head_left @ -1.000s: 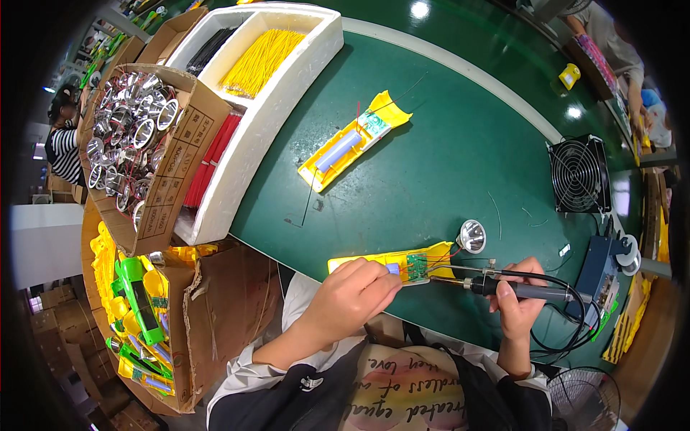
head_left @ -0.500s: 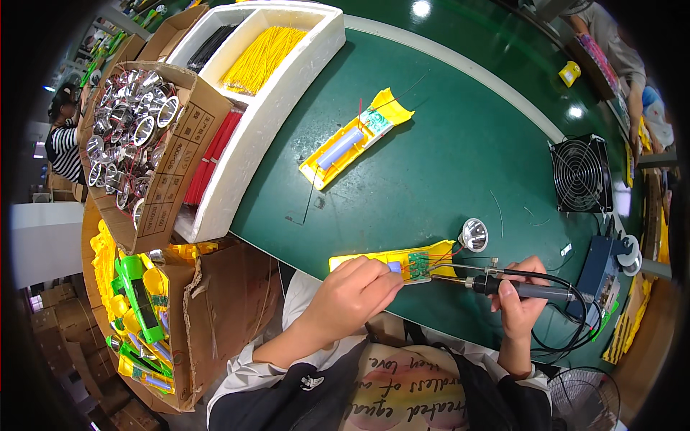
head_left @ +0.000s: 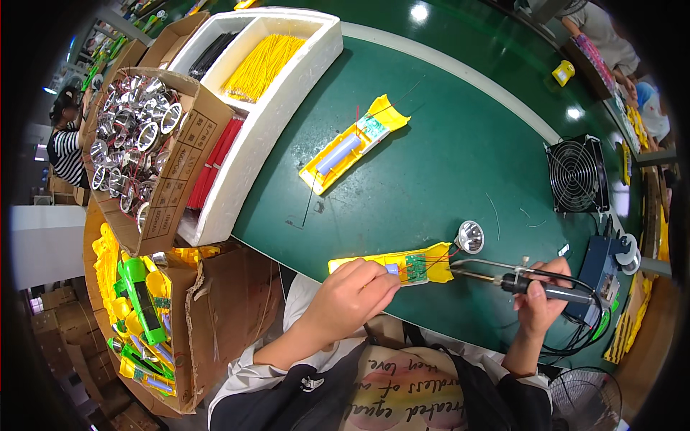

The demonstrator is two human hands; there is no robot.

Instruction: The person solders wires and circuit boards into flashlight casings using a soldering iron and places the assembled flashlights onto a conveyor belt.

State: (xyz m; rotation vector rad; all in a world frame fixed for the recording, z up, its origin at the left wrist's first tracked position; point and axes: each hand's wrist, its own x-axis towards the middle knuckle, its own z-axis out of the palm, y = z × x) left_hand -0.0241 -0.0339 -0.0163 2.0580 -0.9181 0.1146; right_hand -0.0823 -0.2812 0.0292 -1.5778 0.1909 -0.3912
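A yellow plastic lamp housing (head_left: 437, 269) lies at the table's near edge, with a green circuit board (head_left: 416, 268) and part of a blue battery cell (head_left: 392, 269) inside. My left hand (head_left: 357, 293) is closed over the housing's left end, its fingers hiding most of the cell. My right hand (head_left: 540, 302) grips a soldering iron (head_left: 519, 283) with a thin metal feed tube along it. The iron's tip stands just right of the housing, apart from the board. Thin wires link the board to a shiny reflector lamp (head_left: 471, 237) behind the housing.
Farther back lies a second yellow housing (head_left: 374, 128) with a battery and loose wires. A foam box (head_left: 287, 97) of cut wires and a carton (head_left: 190, 154) of reflectors stand left. At right are a black fan (head_left: 577, 174) and a blue soldering unit (head_left: 595, 251) with cables.
My right hand has drawn the soldering iron to the right, taking its tip off the circuit board. My left hand stays on the housing.
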